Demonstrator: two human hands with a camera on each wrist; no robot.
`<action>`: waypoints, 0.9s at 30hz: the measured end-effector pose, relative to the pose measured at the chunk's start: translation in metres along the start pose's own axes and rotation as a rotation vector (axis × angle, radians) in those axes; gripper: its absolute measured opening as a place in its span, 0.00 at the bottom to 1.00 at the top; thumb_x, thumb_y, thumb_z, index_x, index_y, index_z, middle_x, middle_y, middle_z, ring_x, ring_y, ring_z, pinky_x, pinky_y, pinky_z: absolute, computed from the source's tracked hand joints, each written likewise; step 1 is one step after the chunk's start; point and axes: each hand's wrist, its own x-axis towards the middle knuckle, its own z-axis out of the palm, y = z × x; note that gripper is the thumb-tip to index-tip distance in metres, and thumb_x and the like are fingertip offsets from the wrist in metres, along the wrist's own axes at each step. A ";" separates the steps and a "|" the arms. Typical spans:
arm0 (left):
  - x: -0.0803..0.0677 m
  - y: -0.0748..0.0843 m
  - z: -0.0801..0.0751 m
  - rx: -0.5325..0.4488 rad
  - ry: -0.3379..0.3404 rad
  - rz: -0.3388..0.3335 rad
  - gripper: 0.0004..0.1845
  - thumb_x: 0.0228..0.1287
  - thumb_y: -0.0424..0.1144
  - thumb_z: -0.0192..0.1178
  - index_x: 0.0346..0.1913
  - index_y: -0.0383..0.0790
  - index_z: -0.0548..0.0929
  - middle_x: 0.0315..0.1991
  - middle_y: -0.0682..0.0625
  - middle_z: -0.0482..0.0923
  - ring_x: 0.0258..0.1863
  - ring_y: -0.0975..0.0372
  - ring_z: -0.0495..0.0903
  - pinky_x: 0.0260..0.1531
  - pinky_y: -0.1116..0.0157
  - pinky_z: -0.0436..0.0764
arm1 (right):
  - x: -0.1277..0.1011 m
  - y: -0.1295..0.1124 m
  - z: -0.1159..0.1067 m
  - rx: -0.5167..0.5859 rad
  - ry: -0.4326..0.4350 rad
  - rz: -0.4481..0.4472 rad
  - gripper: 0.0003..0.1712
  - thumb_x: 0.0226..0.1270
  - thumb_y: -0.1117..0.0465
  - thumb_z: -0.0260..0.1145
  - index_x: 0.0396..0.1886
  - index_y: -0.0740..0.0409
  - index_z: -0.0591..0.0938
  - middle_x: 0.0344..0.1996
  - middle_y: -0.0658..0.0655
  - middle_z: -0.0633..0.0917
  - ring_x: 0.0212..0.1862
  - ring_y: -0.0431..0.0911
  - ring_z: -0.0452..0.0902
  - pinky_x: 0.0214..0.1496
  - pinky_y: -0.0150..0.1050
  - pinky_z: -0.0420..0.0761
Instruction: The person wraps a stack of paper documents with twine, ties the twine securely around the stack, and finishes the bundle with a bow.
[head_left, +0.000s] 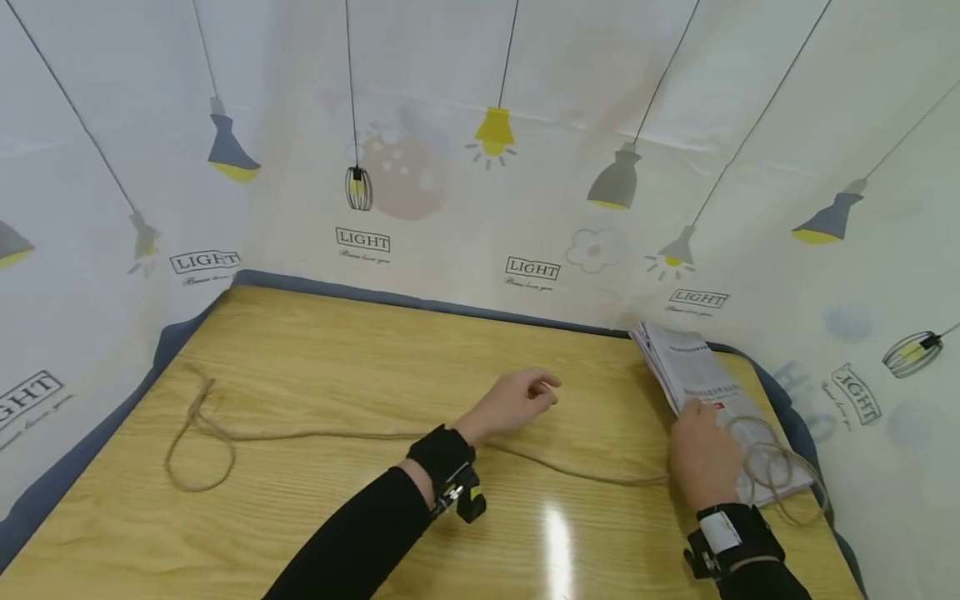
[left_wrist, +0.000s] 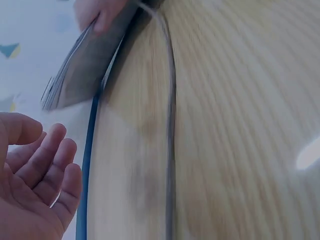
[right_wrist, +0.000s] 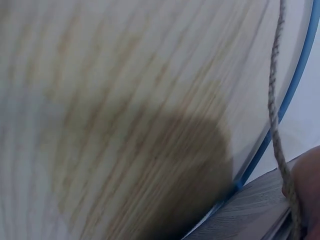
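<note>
A length of twine (head_left: 315,435) is laid across the wooden table (head_left: 337,350), its long axis running left to right: a loose loop is formed near the left edge, and the strand is led rightward, past the left wrist, to slack coils lying on a stack of papers (head_left: 693,371) at the right edge. The left hand (head_left: 510,404) is held at mid-table, just beyond the strand; its fingers are seen relaxed and loosely curled in the left wrist view, nothing being held and the twine not touched. The right hand (head_left: 701,454) is placed on the near end of the papers, which are lifted off the table at an angle as shown in the left wrist view; the thumb is laid over their edge, so the stack appears to be gripped, though the fingers underneath are hidden. The twine coils lie touching or just beside this hand, so the right hand is judged the nearer to the coils, the left to the straight run. Open tabletop is available to the left and centre; the right side is confined by the table edge and the printed curtain (head_left: 862,250) close behind.
</note>
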 end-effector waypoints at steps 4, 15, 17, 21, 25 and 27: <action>0.020 0.019 0.033 -0.144 -0.040 -0.063 0.21 0.75 0.43 0.50 0.66 0.43 0.73 0.52 0.43 0.83 0.50 0.59 0.82 0.45 0.67 0.79 | -0.004 -0.007 -0.005 -0.014 0.107 -0.044 0.09 0.66 0.69 0.55 0.29 0.73 0.69 0.22 0.69 0.72 0.10 0.59 0.65 0.11 0.55 0.66; 0.064 0.057 0.093 -0.652 0.100 -0.314 0.25 0.69 0.56 0.56 0.62 0.46 0.77 0.53 0.51 0.83 0.53 0.59 0.80 0.59 0.54 0.73 | -0.018 -0.029 -0.010 -0.036 0.037 -0.141 0.25 0.60 0.65 0.67 0.53 0.73 0.71 0.28 0.66 0.75 0.11 0.50 0.66 0.09 0.43 0.63; 0.066 0.059 0.098 -0.651 0.144 -0.323 0.20 0.70 0.53 0.56 0.58 0.49 0.80 0.50 0.54 0.84 0.48 0.64 0.79 0.53 0.59 0.75 | -0.020 -0.033 -0.011 -0.026 0.031 -0.149 0.28 0.59 0.65 0.69 0.57 0.72 0.72 0.29 0.65 0.76 0.11 0.49 0.65 0.09 0.42 0.63; 0.068 0.057 0.103 -0.629 0.214 -0.292 0.16 0.73 0.42 0.51 0.56 0.40 0.80 0.42 0.52 0.84 0.33 0.68 0.76 0.33 0.70 0.72 | -0.020 -0.035 -0.013 -0.003 -0.035 -0.132 0.33 0.59 0.61 0.71 0.61 0.69 0.71 0.29 0.65 0.77 0.15 0.51 0.69 0.11 0.43 0.66; 0.066 0.054 0.098 -0.562 0.199 -0.169 0.16 0.74 0.38 0.47 0.55 0.35 0.79 0.36 0.49 0.82 0.25 0.68 0.72 0.22 0.72 0.67 | -0.017 -0.019 -0.018 0.045 -0.303 -0.033 0.48 0.62 0.41 0.67 0.70 0.66 0.62 0.46 0.73 0.76 0.38 0.66 0.78 0.30 0.58 0.77; 0.065 0.055 0.094 -0.528 0.175 -0.105 0.16 0.76 0.40 0.46 0.56 0.35 0.78 0.37 0.48 0.82 0.25 0.67 0.73 0.21 0.71 0.66 | -0.017 -0.007 -0.022 0.081 -0.469 0.015 0.57 0.62 0.30 0.60 0.75 0.65 0.54 0.60 0.75 0.69 0.54 0.73 0.72 0.41 0.67 0.74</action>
